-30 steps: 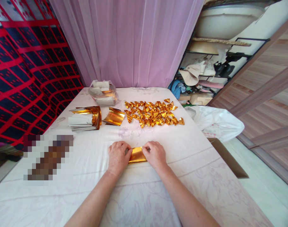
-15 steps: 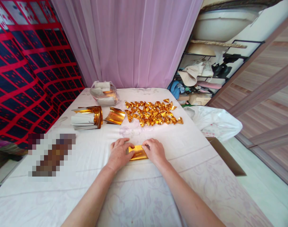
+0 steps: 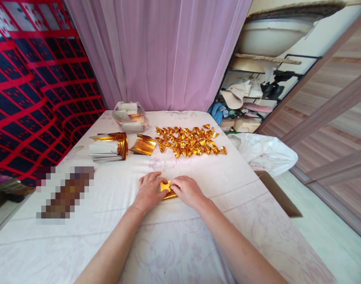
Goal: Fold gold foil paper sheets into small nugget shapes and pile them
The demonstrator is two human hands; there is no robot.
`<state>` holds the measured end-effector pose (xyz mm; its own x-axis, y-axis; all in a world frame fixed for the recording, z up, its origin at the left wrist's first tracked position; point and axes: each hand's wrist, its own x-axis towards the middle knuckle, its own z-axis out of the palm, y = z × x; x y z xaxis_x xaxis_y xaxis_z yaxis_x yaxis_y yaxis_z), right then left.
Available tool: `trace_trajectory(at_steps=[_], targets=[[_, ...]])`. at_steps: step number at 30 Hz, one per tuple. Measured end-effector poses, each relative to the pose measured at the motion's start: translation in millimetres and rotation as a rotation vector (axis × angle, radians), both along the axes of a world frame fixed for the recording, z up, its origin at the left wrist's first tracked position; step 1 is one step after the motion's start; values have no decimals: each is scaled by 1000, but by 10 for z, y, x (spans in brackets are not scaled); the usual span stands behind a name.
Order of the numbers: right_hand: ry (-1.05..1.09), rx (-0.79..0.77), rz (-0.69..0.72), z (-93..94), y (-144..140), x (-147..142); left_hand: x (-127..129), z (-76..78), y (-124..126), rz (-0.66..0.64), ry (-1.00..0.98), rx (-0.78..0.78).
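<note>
- Gold foil paper (image 3: 166, 189), folded small, lay just below the middle of the head view on the white cloth (image 3: 198, 244); only a sliver showed between my hands.
- My left hand (image 3: 149, 192) pressed down on its left end, fingers flat and pinching the edge.
- My right hand (image 3: 186, 191) covered its right end, fingertips gripping the fold, touching my left hand's fingers.
- Above the centre lay a spread of folded gold pieces (image 3: 187, 141), well apart from my hands.
- Toward the upper left sat a stack of foil sheets (image 3: 107, 147) and a clear bag (image 3: 129, 117).
</note>
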<state>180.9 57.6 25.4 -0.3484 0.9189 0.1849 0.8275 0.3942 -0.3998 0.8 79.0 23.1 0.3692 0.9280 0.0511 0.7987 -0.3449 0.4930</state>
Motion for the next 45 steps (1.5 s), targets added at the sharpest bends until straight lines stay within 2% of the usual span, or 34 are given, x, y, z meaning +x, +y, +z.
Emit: trace_trajectory(at_steps=[8, 16, 25, 36, 45], targets=[[73, 5, -1, -168, -110, 58, 5, -3, -6, -3, 14, -10], [83, 29, 9, -201, -193, 53, -4, 0, -14, -13, 50, -9], [75, 21, -44, -226, -283, 76, -43, -26, -10, -71, 106, -15], [95, -20, -146, -195, -378, 239, -47, -6, -14, -74, 112, -46], [137, -43, -128, -260, -386, 408, -38, 4, -15, -73, 113, -48]])
